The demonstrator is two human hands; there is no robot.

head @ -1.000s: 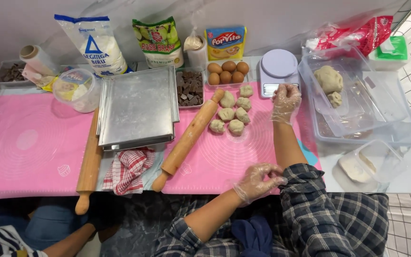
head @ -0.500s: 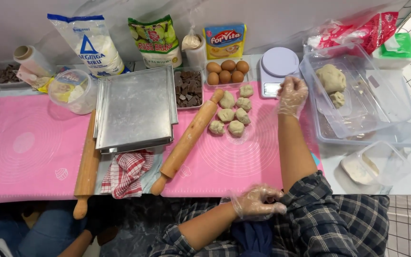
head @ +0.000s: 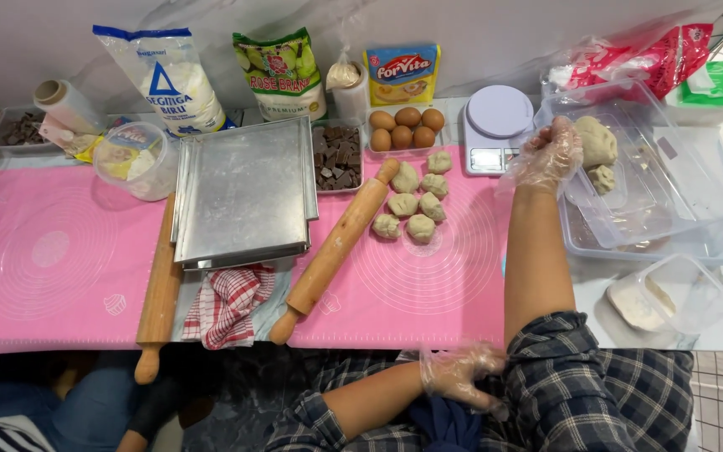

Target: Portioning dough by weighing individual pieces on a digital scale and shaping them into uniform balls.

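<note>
Dough lump (head: 597, 141): a large beige mass inside the clear plastic tub (head: 679, 226), against the tub's far-left wall. A smaller dough piece (head: 602, 178) lies just in front of it, touching or nearly touching.

Right hand (head: 550, 155): covered by a thin clear glove, extended forward over the near-left rim of the clear plastic tub, just left of the dough lump. Its fingers (head: 561, 134) are loosely curled; they appear to meet the lump's left side, but whether they grip it cannot be told.

Left hand (head: 455, 375): also gloved, held low against the person's body, well below the tub and off the counter (head: 713, 331). Its fingers are loosely bent and rest on the plaid sleeve (head: 596, 385) of the right arm; they hold no object.

Positions relative to the clear plastic tub:
- Digital scale (head: 495, 125): just left of the tub, beside the right hand.
- Seven dough balls (head: 416, 201): further left, clustered on the pink mat (head: 428, 285).
- Rolling pin (head: 336, 243): left of the balls, lying diagonally.
- Tray of eggs (head: 406, 130): left of the scale.
- Tray of chocolate pieces (head: 336, 163): left of the eggs.
- Stacked metal baking sheets (head: 240, 197): well to the left, over a red checked cloth (head: 228, 305).
- Small clear container (head: 667, 293): just in front of the tub, holding a pale block.
</note>
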